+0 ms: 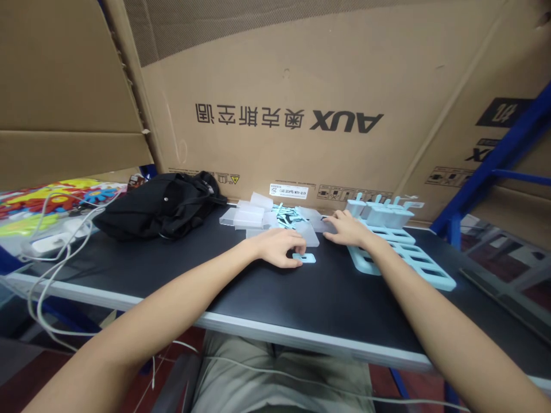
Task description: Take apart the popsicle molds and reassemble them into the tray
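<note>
My left hand (282, 248) is closed at the fingertips on a small light-blue rectangular lid (307, 258) with a slot in its middle, low over the black tabletop. Farther right, my right hand (345, 228) has its thumb and fingers around the end of a translucent plastic mold (319, 222); the fingers partly hide it. Between and behind the hands are more translucent molds (249, 215) and a heap of light-blue sticks (287, 214). Beside my right wrist lies a light-blue slotted tray (439, 276), with several assembled popsicle molds (381, 213) standing at its back.
A black bag (159, 206) lies on the left of the table (258, 292). Beyond it are white cables (43, 287), a power strip (51, 244) and colourful bagged pieces (55, 198). A large cardboard box (258, 69) walls off the back; a blue metal post (486, 137) rises at right.
</note>
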A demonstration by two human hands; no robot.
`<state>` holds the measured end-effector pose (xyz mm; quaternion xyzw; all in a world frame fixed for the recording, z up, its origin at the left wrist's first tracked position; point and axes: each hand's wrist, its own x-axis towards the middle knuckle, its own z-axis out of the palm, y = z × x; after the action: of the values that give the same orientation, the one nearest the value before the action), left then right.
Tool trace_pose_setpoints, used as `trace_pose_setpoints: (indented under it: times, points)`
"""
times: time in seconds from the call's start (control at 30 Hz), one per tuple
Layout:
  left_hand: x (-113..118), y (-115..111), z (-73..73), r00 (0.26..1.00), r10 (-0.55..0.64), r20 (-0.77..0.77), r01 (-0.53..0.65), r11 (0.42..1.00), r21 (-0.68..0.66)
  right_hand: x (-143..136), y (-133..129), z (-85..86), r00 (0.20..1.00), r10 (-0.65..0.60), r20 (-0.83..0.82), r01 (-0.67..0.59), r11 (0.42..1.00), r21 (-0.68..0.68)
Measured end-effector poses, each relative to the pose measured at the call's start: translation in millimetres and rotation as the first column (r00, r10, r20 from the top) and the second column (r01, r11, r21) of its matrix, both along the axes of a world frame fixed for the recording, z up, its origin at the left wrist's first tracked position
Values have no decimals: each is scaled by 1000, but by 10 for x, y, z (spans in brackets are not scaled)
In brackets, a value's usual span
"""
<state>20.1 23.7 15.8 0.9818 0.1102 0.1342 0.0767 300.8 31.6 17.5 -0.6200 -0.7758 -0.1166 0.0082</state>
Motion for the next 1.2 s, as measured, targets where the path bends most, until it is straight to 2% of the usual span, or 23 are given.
trace_pose_setpoints:
  times: [0.2,0.27,0.4,0.53,0.63,0.77,0.87,0.93,1.07,1.2]
  points:
    - [-13,-10,17,1000,-4,-11,4,1000,-22,-23,5,16,984,50,-173,-68,993,-101]
    - [-22,0,6,1000,5,-8,-6,1000,-22,-35,-21,73,973,50,-224,-71,993,-89]
    - [-30,31,-40,1000,18,3,-18,999,-40,-70,-121,290,959,101,-264,-85,994,70]
    - [-30,42,-40,997,74,-21,-75,997,-27,-161,-242,499,949,157,-273,-83,961,264]
    - [-42,40,2,995,99,-18,-99,995,-5,-304,-343,575,910,223,-350,-104,939,326]
    - [-62,44,55,997,74,7,-74,996,-52,-492,-422,562,833,344,-432,-273,937,220]
    - [-66,45,59,998,54,24,-51,992,-112,-524,-396,499,842,367,-395,-357,928,102]
    - [-64,44,49,998,54,30,-50,990,-129,-491,-359,466,875,348,-336,-341,937,81]
    - [-61,45,31,997,72,40,-65,987,-146,-424,-338,484,923,287,-256,-252,954,161]
    - [-66,48,29,996,70,54,-60,985,-164,-475,-405,546,894,314,-321,-282,949,141]
